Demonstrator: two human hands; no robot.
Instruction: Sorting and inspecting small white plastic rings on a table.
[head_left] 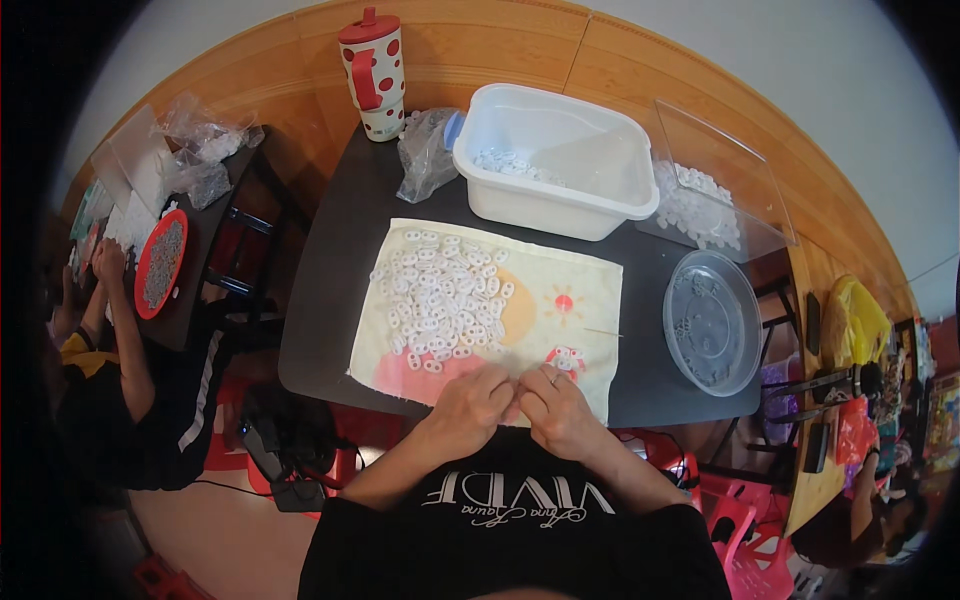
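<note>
My left hand [468,405] and my right hand [566,412] meet fingertip to fingertip over the front edge of a pale yellow cloth [590,285]. Both have their fingers pinched, and whatever lies between them is too small or hidden to name. Ahead of my left hand spreads a heap of small white plastic pieces [450,295], flat ovals with holes in them. A few more white pieces [564,362] lie on a pink print just beyond my right hand. Farther right, a thin stick-like object [603,332] rests on the cloth.
Behind the cloth stands a white tub [560,205] with white pieces inside. A clear box [700,215] of white pieces and a round clear container [712,325] are at the right. A dotted tumbler [375,80] and plastic bag [428,155] stand back left. Another person's hands [108,262] work near a red tray [163,262].
</note>
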